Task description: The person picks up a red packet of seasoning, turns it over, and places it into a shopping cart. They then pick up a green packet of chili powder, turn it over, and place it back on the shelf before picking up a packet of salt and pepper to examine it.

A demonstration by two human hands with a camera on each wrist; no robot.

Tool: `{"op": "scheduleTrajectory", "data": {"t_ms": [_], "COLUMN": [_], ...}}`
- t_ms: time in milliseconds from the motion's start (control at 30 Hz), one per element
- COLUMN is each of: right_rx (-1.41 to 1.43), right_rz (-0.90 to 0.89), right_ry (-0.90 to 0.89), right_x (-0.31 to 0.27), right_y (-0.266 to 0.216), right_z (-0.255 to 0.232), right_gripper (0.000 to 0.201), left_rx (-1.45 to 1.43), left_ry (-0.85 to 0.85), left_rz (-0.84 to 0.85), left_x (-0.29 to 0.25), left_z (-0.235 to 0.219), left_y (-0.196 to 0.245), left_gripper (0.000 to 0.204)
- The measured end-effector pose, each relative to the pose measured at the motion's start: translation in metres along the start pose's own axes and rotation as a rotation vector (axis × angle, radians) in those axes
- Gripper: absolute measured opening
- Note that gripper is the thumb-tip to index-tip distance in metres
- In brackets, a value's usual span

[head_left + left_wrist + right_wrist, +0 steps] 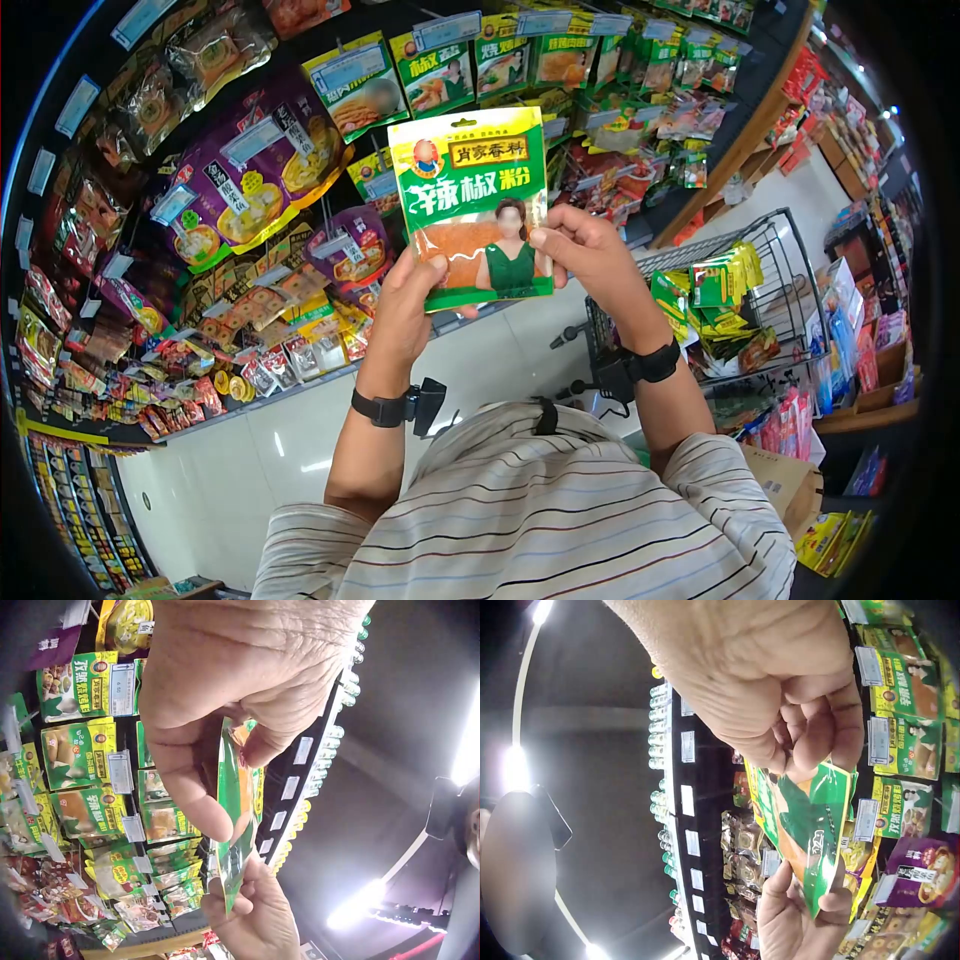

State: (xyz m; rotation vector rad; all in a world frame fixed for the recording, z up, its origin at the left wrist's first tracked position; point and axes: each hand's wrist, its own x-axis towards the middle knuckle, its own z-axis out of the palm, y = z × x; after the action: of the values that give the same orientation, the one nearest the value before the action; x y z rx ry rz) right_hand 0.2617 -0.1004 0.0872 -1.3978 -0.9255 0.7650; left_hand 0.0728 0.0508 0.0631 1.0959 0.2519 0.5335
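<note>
A green and yellow packet of chili powder is held upright in front of the body, its printed front facing the head camera. The left hand pinches its lower left edge, thumb on the front face. On the right edge, the right hand pinches it between thumb and fingers. The left wrist view shows the packet nearly edge-on, fingers on one side and thumb on the other. In the right wrist view, fingertips grip the packet's edge, and the left hand shows at the opposite edge.
Hanging spice packets line the shelf ahead, with large purple bags to the left. A wire shopping cart on the right holds several green and yellow packets. Pale tiled floor lies below.
</note>
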Motion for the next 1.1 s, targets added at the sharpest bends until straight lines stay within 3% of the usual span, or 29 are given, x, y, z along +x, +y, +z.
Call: {"op": "scheduleTrajectory", "data": {"t_ms": [200,333,567,733,867,1100], "right_rx": [-0.029,0.009,-0.022,0.127,0.155,0.333], "right_rz": [0.012,0.100,0.403,0.401,0.493,0.471], "right_ry": [0.032,-0.006,-0.229,-0.308,-0.307,-0.218], "right_x": [-0.002,-0.007,-0.027,-0.033,-0.035,-0.046], "right_y": [0.005,0.017,0.056,0.101,0.107,0.141], "right_z": [0.005,0.003,0.007,0.022,0.033,0.034], "right_gripper": [0.022,0.024,0.028,0.034,0.036,0.033], "left_rx": [-0.016,0.038,0.184,0.214,0.232,0.260], "left_ry": [0.014,0.022,-0.046,-0.040,0.022,0.050], "left_rz": [-0.020,-0.137,-0.369,-0.508,-0.550,-0.619], "left_x": [0.005,0.006,-0.018,-0.037,-0.047,-0.046], "left_z": [-0.003,-0.011,-0.043,-0.068,-0.071,-0.063], "left_y": [-0.002,-0.017,-0.043,-0.057,-0.065,-0.083], "left_gripper": [0.041,0.039,0.040,0.039,0.038,0.040]}}
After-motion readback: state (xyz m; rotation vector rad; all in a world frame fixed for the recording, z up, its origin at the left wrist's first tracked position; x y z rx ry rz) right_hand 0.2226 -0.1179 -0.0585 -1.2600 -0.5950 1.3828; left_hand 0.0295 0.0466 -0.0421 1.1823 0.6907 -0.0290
